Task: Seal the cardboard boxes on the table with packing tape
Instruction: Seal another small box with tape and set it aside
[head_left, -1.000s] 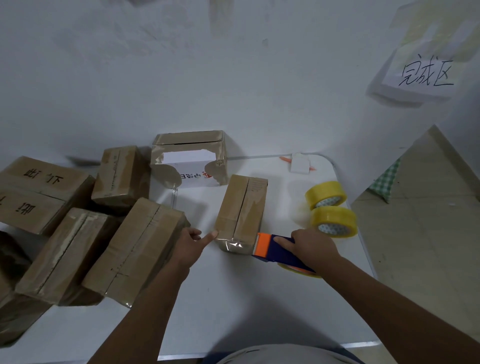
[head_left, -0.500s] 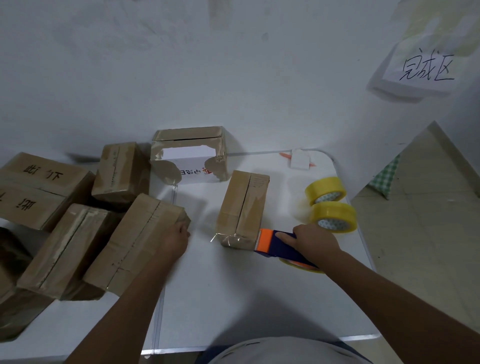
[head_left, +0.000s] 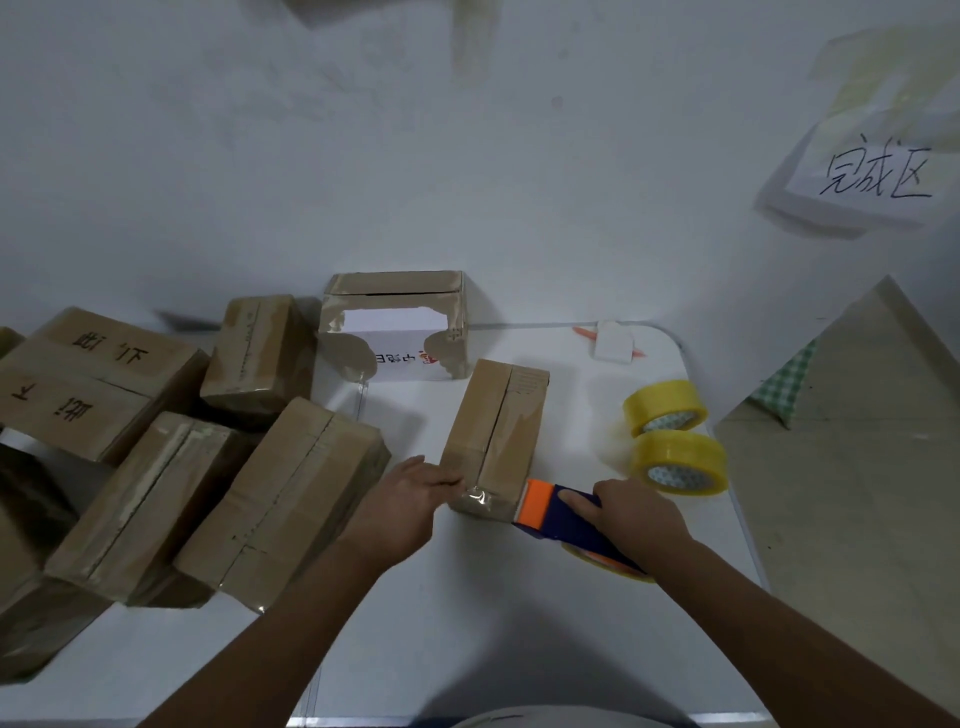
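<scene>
My left hand (head_left: 410, 493) has come back from the big box on my left, where it rested half a second ago, and now lies against the near left corner of the small cardboard box (head_left: 496, 436) in front of me, fingers fairly straight and pressing the loose end of clear tape down onto the near face. My right hand (head_left: 631, 512) has hardly moved: it grips the tape dispenser (head_left: 561, 514), whose orange front edge touches the box's near right corner. I judge this strip is laid and cut or about to be, and I am smoothing its tail, so this box is nearly sealed.

The table (head_left: 467, 623) under both hands is smooth, white and hard. To the left of my left hand lies a pile of large cardboard boxes (head_left: 291, 499), matte brown, oblong, with seams along their tops and shiny tape patches. Beyond my hands stands a torn white-and-brown box (head_left: 397, 322). The small box is narrow and oblong, its centre seam dark, with crinkled glossy tape at its near end. Just beyond my right hand lie two yellow tape rolls (head_left: 675, 457), smooth translucent rings. The dispenser is hard blue plastic.
</scene>
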